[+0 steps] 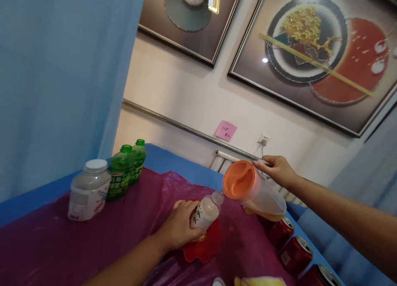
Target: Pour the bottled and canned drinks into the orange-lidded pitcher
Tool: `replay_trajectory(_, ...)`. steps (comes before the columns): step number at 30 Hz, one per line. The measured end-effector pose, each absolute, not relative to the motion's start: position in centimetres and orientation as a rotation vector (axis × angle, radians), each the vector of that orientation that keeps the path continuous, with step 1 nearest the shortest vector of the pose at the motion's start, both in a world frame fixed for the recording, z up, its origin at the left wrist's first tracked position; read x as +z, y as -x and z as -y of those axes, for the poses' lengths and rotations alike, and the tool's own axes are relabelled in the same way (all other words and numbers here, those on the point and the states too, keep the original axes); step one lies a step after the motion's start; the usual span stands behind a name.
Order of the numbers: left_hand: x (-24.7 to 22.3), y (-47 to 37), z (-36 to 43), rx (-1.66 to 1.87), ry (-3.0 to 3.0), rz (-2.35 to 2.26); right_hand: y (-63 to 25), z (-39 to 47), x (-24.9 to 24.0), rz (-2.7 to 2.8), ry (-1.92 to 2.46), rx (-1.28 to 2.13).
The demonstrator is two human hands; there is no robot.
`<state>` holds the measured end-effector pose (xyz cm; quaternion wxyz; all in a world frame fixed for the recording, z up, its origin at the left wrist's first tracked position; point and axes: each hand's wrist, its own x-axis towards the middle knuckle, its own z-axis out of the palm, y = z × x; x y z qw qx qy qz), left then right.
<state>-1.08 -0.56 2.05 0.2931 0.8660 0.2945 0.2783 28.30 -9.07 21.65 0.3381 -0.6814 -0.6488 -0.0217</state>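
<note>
My left hand (176, 226) is wrapped round a small clear bottle (208, 211) with a leaf-pattern label and an uncapped mouth, tilted to the right. Under it lies a red scalloped dish (201, 246), partly hidden by hand and bottle. My right hand (276, 170) grips the handle of a clear plastic pitcher (263, 201) with an orange lid (238, 179). The pitcher is tipped left, its lid close to the bottle's mouth, and some amber liquid sits low inside. Whether liquid is flowing between them I cannot tell.
A white-lidded jar (89, 191) and two green bottles (120, 172) stand at the left on a purple plastic sheet (133, 228). Several red cans (296, 253) line the right edge. A yellow item (260, 281) lies at the front. Behind are a metal rail (186, 130) and wall.
</note>
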Motion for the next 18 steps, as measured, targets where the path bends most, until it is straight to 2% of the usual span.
replay_trajectory(18,1.79,0.98,0.41,0.754,-2.311,-0.784,-28.5,9.18,21.63,1.696,1.771,-0.062)
